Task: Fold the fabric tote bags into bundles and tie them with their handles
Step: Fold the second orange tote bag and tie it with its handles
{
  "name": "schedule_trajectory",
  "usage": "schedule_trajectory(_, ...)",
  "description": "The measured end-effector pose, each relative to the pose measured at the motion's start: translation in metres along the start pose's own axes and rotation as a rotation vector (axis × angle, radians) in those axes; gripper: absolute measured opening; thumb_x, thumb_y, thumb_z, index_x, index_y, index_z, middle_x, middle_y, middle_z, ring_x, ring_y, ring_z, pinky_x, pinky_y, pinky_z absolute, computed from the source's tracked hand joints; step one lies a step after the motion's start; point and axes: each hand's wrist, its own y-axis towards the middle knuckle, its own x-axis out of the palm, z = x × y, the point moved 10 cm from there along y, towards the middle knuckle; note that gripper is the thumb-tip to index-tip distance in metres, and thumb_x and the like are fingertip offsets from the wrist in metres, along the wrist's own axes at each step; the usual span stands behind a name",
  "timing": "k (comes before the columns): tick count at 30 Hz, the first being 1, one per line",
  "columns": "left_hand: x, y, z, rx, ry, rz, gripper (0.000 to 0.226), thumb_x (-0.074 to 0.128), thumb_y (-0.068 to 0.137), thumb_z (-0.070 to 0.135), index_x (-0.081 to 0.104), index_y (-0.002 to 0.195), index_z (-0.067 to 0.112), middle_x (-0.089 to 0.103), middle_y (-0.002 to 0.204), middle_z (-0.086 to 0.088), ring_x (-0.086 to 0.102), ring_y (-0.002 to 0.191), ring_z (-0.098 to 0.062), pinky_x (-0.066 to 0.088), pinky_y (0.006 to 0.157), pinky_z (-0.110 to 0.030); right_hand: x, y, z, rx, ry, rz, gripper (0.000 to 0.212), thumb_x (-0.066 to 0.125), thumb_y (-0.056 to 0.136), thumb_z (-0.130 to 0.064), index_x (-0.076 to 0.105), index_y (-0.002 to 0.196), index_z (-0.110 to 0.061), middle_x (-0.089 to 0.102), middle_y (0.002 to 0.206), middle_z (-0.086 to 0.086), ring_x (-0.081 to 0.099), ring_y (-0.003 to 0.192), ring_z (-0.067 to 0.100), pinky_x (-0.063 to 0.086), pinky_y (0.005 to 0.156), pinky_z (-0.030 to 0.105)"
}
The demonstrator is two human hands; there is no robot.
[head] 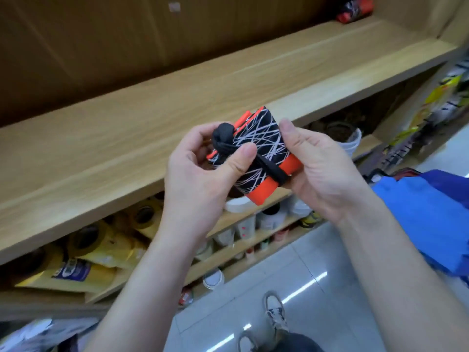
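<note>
A folded tote bag bundle [264,146], black with white scribble lines and orange edges, is held in the air in front of a wooden shelf. A black handle strap [271,171] wraps across it and ends in a knot [223,137] at its left end. My left hand [200,179] grips the bundle's left end, thumb pressing the strap just below the knot. My right hand [319,168] holds the right side, thumb on top, fingers underneath. Another tied black-and-orange bundle [355,10] lies at the far right of the shelf.
The wooden shelf [152,123] runs diagonally across the view. Lower shelves hold tape rolls [86,237], yellow packets and small containers. Blue fabric [426,219] lies at the right. My shoes [274,313] stand on the grey tiled floor.
</note>
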Motion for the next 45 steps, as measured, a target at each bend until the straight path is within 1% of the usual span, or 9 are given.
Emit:
schedule_trajectory(3,0.021,-0.004,-0.017,-0.032,0.143,-0.104,0.035,0.083,0.07,0.027,0.067,0.1,0.021,0.073,0.095,0.004,0.068,0.088,-0.018,0.056,0.086,-0.042,-0.029,-0.018,0.001,-0.034,-0.069,0.128,0.047,0.065,0.083,-0.039,0.069,0.105,0.003,0.07,0.107,0.022,0.067,0.1,0.038,0.05,0.097,0.056)
schedule_trajectory(6,0.06,-0.012,-0.03,-0.067,0.268,-0.335,0.039,0.085,0.073,0.021,0.065,0.106,0.027,0.071,0.095,0.007,0.067,0.089,-0.01,0.055,0.086,-0.037,-0.059,-0.036,-0.014,-0.095,-0.296,0.244,0.028,0.08,0.071,-0.039,0.072,0.073,-0.012,0.069,0.072,0.007,0.062,0.066,0.017,0.052,0.065,0.033)
schedule_trajectory(9,0.097,-0.017,-0.03,-0.021,0.29,-0.452,0.034,0.078,0.079,0.035,0.067,0.11,0.029,0.072,0.099,0.01,0.068,0.095,-0.01,0.055,0.088,-0.042,-0.078,-0.048,-0.028,-0.143,-0.455,0.299,0.029,0.081,0.069,-0.041,0.071,0.067,-0.014,0.063,0.063,-0.001,0.056,0.059,0.011,0.046,0.055,0.024)
schedule_trajectory(13,0.126,-0.007,-0.036,-0.018,0.227,-0.383,0.021,0.073,0.081,0.036,0.071,0.1,0.026,0.074,0.09,0.004,0.071,0.087,-0.02,0.057,0.078,-0.051,-0.108,-0.058,-0.033,-0.149,-0.417,0.227,0.028,0.071,0.078,-0.042,0.067,0.094,-0.02,0.066,0.079,-0.008,0.062,0.072,0.006,0.051,0.064,0.02)
schedule_trajectory(16,0.152,0.004,-0.045,-0.108,0.084,-0.312,0.015,0.067,0.091,0.026,0.068,0.104,0.018,0.074,0.09,-0.002,0.072,0.078,-0.021,0.059,0.06,-0.039,-0.145,-0.069,-0.022,0.013,-0.392,0.153,0.04,0.068,0.086,-0.036,0.057,0.122,-0.024,0.073,0.095,-0.004,0.071,0.087,0.015,0.056,0.074,0.027)
schedule_trajectory(22,0.242,0.013,-0.069,-0.221,0.144,-0.494,0.036,0.044,0.104,0.032,0.067,0.111,0.006,0.071,0.103,-0.019,0.07,0.088,-0.03,0.06,0.068,-0.038,-0.239,-0.083,-0.043,0.0,-0.266,0.373,0.006,0.065,0.091,-0.015,0.067,0.097,-0.015,0.07,0.078,-0.003,0.068,0.066,0.014,0.051,0.059,0.021)
schedule_trajectory(33,0.312,0.097,-0.024,-0.102,0.093,-0.285,0.02,0.078,0.08,0.012,0.073,0.1,0.009,0.072,0.088,-0.021,0.071,0.071,-0.027,0.06,0.063,-0.037,-0.323,-0.053,-0.112,-0.159,-0.262,0.472,0.027,0.059,0.097,-0.015,0.059,0.123,-0.021,0.068,0.087,-0.001,0.07,0.072,0.019,0.054,0.062,0.028)
schedule_trajectory(40,0.347,0.182,-0.027,-0.131,0.125,-0.309,0.012,0.067,0.092,0.024,0.073,0.088,0.014,0.068,0.065,0.0,0.061,0.055,-0.012,0.055,0.054,-0.028,-0.336,0.016,-0.159,-0.288,-0.502,0.476,0.051,0.068,0.088,-0.003,0.053,0.131,-0.024,0.068,0.096,-0.001,0.068,0.073,0.009,0.055,0.067,0.023)
schedule_trajectory(45,0.346,0.254,-0.048,-0.165,0.202,-0.263,0.015,0.061,0.097,0.023,0.07,0.099,0.011,0.067,0.08,-0.005,0.062,0.073,-0.02,0.059,0.068,-0.035,-0.352,0.068,-0.173,-0.295,-0.737,0.569,0.043,0.067,0.085,-0.014,0.062,0.127,-0.022,0.064,0.09,-0.006,0.062,0.069,0.01,0.058,0.081,0.038)
